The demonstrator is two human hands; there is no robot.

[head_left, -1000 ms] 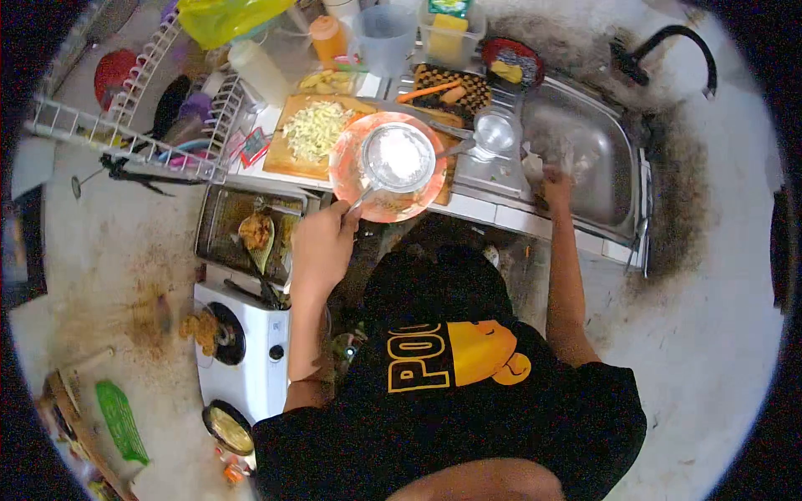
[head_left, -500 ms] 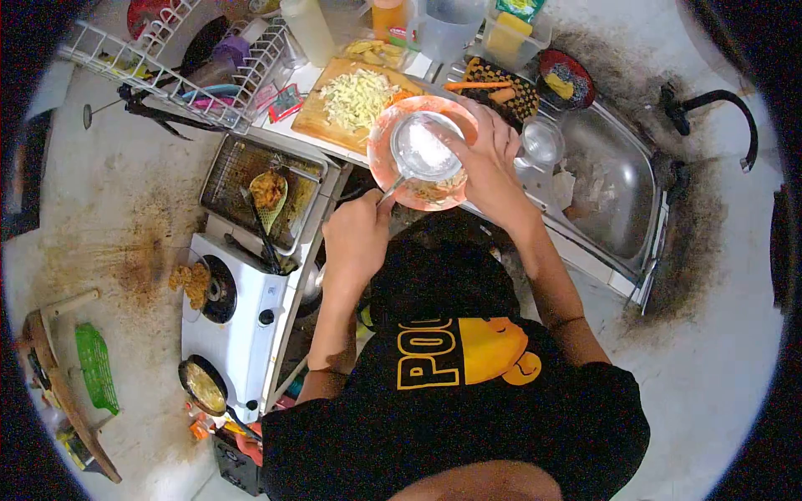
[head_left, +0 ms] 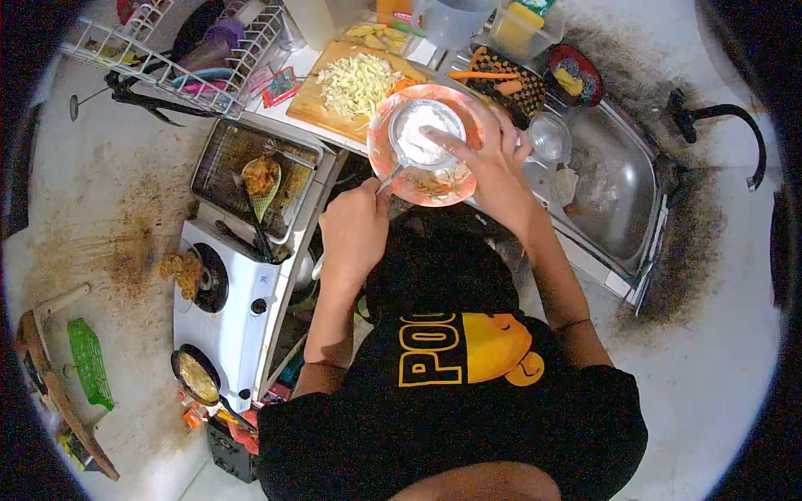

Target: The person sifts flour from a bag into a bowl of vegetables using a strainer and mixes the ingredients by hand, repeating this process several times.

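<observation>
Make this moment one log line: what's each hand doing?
left hand: holds strainer | right hand: over bowl, thumb at white powder | strainer: over bowl, powder inside

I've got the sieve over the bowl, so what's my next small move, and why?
Probably a gentle shake of the sieve: white powder lies in it above the bowl, your left hand grips its handle, and your right hand is alongside, thumb over the sieve.
</observation>
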